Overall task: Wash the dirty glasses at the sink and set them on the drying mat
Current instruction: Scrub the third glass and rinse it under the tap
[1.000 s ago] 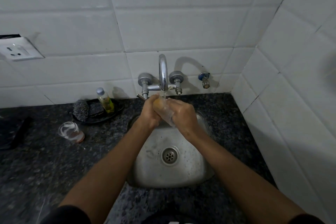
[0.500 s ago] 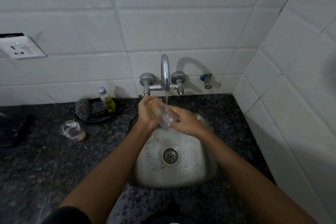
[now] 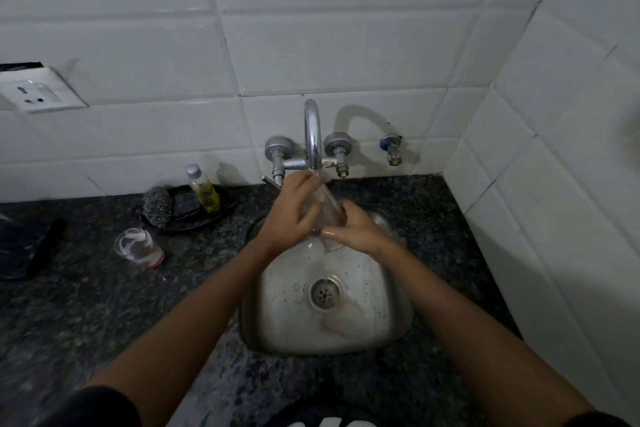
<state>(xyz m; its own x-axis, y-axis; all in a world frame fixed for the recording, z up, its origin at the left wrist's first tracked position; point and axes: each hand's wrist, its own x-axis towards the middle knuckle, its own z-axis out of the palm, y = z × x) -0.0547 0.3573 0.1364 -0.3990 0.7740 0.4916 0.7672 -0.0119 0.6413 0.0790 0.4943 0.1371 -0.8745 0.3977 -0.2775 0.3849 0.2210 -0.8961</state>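
A clear glass is held tilted under the running tap, above the steel sink. My left hand wraps its upper part and my right hand grips its lower end. Most of the glass is hidden by my fingers. A second glass, smeared and with a reddish base, stands on the dark granite counter left of the sink. A dark mat lies at the far left edge, only partly in view.
A black dish behind the second glass holds a steel scrubber and a small bottle of yellow liquid. White tiled walls close in at the back and right. A wall socket sits at upper left.
The glass has turned more upright under the stream. My left hand shifted up along it, my right hand slid down to its lower end. The orange patch seen earlier is gone.
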